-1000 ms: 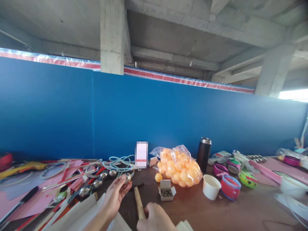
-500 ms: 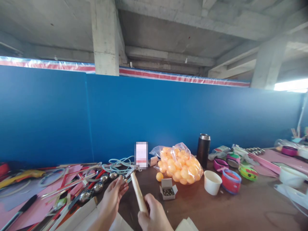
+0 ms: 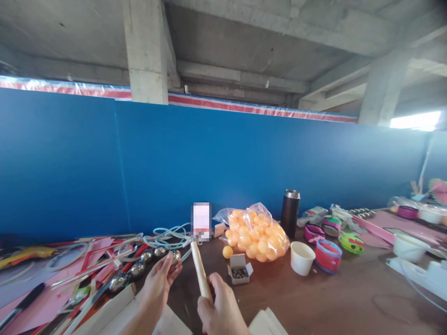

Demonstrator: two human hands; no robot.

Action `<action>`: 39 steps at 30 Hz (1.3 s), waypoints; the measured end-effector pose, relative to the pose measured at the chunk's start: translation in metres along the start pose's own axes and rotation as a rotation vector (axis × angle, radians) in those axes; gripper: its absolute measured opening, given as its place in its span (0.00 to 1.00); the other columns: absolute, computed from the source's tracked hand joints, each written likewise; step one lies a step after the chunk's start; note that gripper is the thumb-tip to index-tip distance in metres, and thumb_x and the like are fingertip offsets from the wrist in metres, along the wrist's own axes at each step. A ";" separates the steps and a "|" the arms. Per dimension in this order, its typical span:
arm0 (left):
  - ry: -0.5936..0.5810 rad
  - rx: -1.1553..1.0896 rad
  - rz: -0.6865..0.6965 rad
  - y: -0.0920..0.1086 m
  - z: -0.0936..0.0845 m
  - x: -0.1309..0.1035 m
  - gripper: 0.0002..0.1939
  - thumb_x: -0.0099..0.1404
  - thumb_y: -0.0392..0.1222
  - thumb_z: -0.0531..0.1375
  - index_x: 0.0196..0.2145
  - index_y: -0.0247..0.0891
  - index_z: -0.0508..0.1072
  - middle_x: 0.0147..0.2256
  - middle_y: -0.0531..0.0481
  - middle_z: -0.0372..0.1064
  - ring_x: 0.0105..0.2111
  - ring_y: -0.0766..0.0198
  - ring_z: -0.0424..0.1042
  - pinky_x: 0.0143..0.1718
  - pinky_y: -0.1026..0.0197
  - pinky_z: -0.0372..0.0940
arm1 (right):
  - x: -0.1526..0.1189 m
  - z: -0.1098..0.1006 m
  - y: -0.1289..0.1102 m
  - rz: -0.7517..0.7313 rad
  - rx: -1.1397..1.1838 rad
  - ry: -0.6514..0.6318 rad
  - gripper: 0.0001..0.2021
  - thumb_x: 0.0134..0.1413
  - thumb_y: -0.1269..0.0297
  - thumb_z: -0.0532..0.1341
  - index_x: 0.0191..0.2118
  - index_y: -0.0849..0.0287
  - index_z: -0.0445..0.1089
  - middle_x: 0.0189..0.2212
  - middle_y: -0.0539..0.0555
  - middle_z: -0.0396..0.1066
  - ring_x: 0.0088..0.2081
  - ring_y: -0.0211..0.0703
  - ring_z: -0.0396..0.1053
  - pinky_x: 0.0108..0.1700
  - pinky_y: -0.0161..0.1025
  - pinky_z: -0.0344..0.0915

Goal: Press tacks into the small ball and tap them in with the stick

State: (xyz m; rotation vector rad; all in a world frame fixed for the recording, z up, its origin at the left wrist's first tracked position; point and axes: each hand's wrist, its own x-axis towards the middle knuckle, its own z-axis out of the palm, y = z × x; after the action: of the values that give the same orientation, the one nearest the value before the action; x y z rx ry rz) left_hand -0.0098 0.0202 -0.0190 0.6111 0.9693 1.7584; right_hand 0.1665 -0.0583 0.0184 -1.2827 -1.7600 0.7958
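Observation:
My right hand (image 3: 222, 308) is wrapped around a pale wooden stick (image 3: 200, 270), which points up and away from me. Just left of it, my left hand (image 3: 158, 284) is raised with its thumb and fingers drawn together; whatever they pinch is hidden or too small to name. A shiny metal ball (image 3: 175, 256) shows right behind those fingertips, and I cannot tell whether they touch it. More metal balls (image 3: 137, 269) lie in a row to the left. Right of my right hand stands a small open box (image 3: 240, 274) with tiny metal pieces in it.
Behind the box are a bag of orange balls (image 3: 256, 237), a loose orange ball (image 3: 227, 252) and a black bottle (image 3: 290, 214). A white paper cup (image 3: 302, 258) and red-blue band (image 3: 328, 256) stand right. Sticks, paper and a marker (image 3: 26, 300) clutter the left. A blue partition (image 3: 223, 158) closes the back.
The view has shifted slightly, so the scene sits a little further left and up. Both hands keep nearly the same pose, with the stick still in my right hand.

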 end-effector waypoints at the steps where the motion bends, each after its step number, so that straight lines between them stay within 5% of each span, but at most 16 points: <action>1: 0.001 0.001 -0.002 0.000 0.000 0.000 0.06 0.55 0.34 0.60 0.32 0.31 0.70 0.29 0.47 0.71 0.28 0.65 0.72 0.34 0.61 0.70 | 0.000 0.000 -0.001 -0.004 -0.014 0.002 0.04 0.44 0.73 0.54 0.28 0.58 0.58 0.19 0.45 0.56 0.21 0.33 0.57 0.23 0.28 0.52; 22: 0.029 0.025 -0.020 -0.001 0.004 -0.002 0.04 0.57 0.33 0.58 0.33 0.31 0.70 0.27 0.46 0.70 0.27 0.65 0.73 0.33 0.61 0.70 | 0.001 0.003 0.007 -0.089 -0.130 0.040 0.10 0.35 0.77 0.52 0.24 0.56 0.50 0.17 0.43 0.52 0.20 0.32 0.52 0.22 0.29 0.46; 39: 0.044 0.016 -0.044 -0.002 0.006 -0.004 0.04 0.57 0.35 0.58 0.30 0.31 0.68 0.25 0.47 0.70 0.25 0.66 0.72 0.31 0.62 0.69 | -0.001 -0.004 -0.007 -0.006 -0.133 -0.025 0.06 0.42 0.75 0.52 0.25 0.58 0.56 0.18 0.44 0.56 0.20 0.32 0.56 0.22 0.30 0.46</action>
State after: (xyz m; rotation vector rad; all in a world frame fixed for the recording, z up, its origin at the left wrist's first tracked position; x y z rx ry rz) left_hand -0.0025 0.0191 -0.0172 0.5599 1.0204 1.7332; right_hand 0.1668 -0.0612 0.0259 -1.3587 -1.8622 0.7038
